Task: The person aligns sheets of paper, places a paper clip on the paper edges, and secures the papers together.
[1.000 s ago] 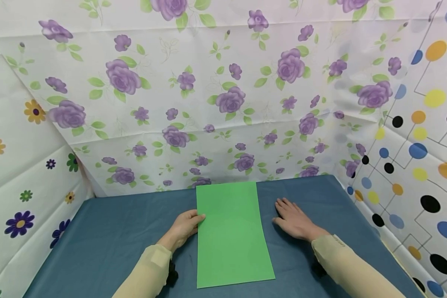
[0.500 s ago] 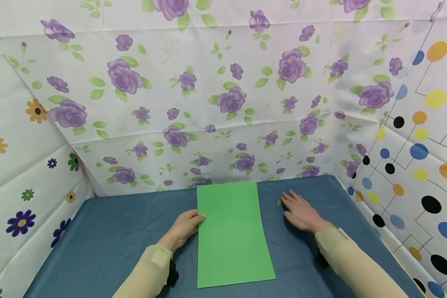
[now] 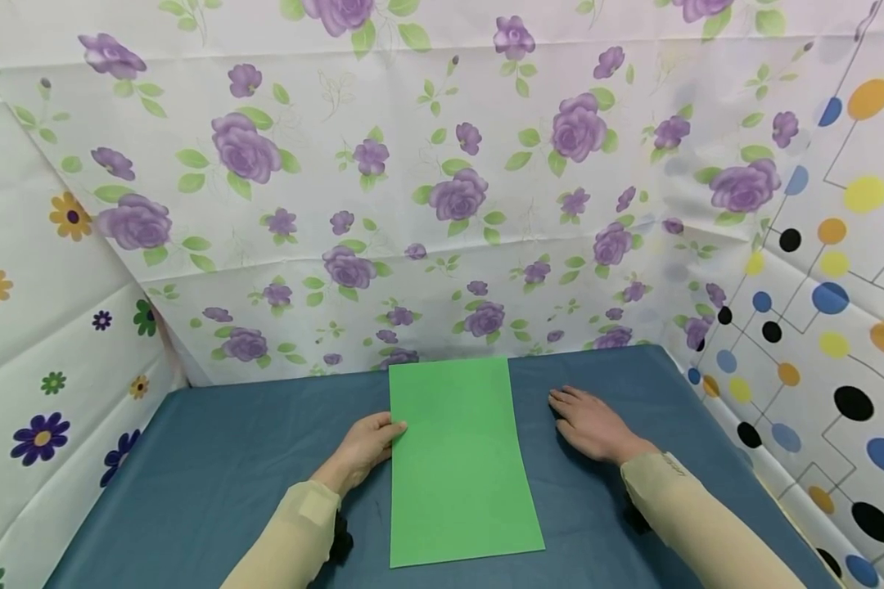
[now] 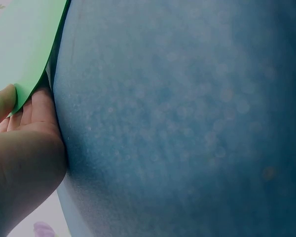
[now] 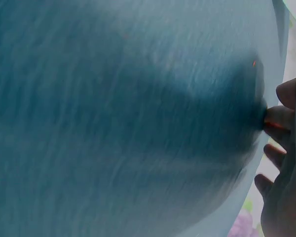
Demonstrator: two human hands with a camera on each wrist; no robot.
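A plain green sheet of paper (image 3: 457,466) lies lengthwise on the table. My left hand (image 3: 364,450) pinches its left edge, thumb on top and fingers beneath. In the left wrist view the sheet (image 4: 32,44) bends up slightly off the cloth where the left hand (image 4: 24,153) holds it. To the right of the sheet, my right hand (image 3: 597,424) is palm down with extended fingers, fingertips at the cloth. The right wrist view shows the right hand (image 5: 286,163) with one fingertip against the cloth and a small orange glint (image 5: 254,63) close by.
Dark blue cloth (image 3: 250,466) covers the table. Behind it hangs a white sheet with purple roses (image 3: 383,204). Side hangings rise at both edges, one with daisies (image 3: 15,343), the other with coloured dots (image 3: 825,327).
My right hand first shifted right, uncovering a small yellow loop like a paper clip, then came back slightly left and down over that spot, hiding it. The left hand and the sheet stayed put.
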